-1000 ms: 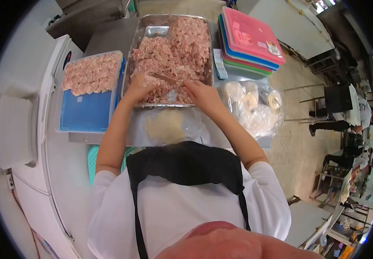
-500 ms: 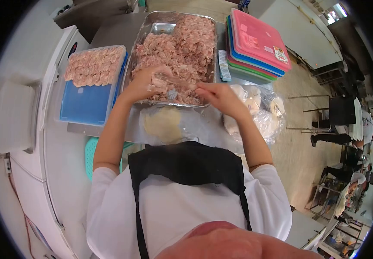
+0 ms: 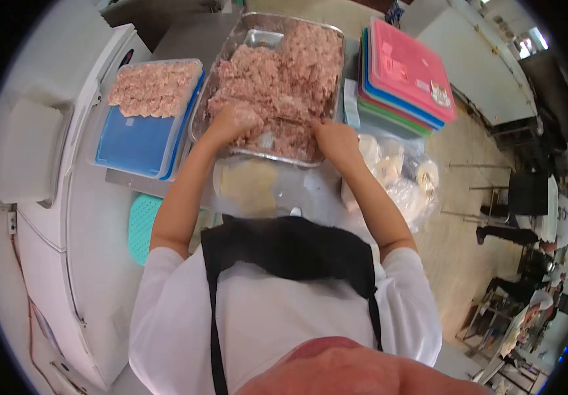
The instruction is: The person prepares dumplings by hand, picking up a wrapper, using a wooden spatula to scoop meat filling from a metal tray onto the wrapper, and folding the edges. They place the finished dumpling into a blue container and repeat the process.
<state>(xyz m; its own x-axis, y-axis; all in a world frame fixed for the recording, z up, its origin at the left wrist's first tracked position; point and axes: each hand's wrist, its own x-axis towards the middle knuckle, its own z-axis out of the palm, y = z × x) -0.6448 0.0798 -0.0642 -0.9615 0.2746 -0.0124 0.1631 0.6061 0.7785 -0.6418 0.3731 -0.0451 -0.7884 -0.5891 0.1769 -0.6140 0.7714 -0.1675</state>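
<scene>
A deep metal tray (image 3: 272,158) full of raw minced meat (image 3: 310,62) stands in front of me. My left hand (image 3: 238,122) is curled over the near left part of the meat; what its fingers hold is hidden. My right hand (image 3: 334,138), at the tray's near right edge, is closed on a thin spatula (image 3: 294,120) whose end points left into the meat. Closer to me, a stack of pale yellow dough wrappers (image 3: 247,185) lies on clear plastic. On the left, filled dumplings (image 3: 155,85) sit in rows at the far end of a blue-bottomed container (image 3: 132,141).
Stacked coloured plastic lids (image 3: 412,62) stand right of the tray, beside a small packet (image 3: 351,102). Nearer is a clear bag of round pale pieces (image 3: 399,174). A teal basket (image 3: 144,224) sits below the table edge. Other people (image 3: 560,214) are far right.
The spatula has moved away from my left hand and down into the meat. My left hand has curled over the meat, and the whole view has shifted slightly.
</scene>
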